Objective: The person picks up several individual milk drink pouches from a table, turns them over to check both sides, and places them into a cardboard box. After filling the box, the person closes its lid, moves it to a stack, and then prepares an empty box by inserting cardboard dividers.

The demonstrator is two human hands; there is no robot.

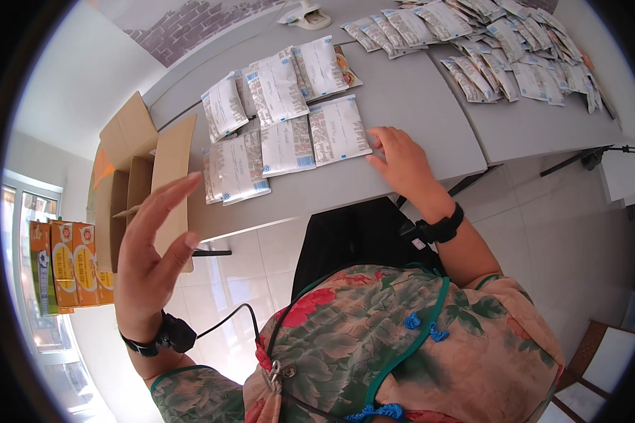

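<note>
My left hand [151, 254] is raised beside the open cardboard box [173, 169], thumb and fingers apart with nothing between them. It hides part of the box's near side; cardboard dividers [139, 182] show inside. My right hand [404, 161] is at the table's front part, just right of a flat printed white pouch [339, 131]. Its fingers are loosely bent and hold nothing; whether a fingertip touches the pouch's edge is unclear. Several similar pouches lie to the left, some overlapping, among them a front left pouch [241, 166] and an upper middle pouch [277, 90].
A large heap of pouches [540, 79] covers the far right of the grey table [428, 113]. A white plastic object [312, 17] lies at the back. Orange cartons [84, 261] stand left, below the box. A cable [227, 317] runs from my left wristband.
</note>
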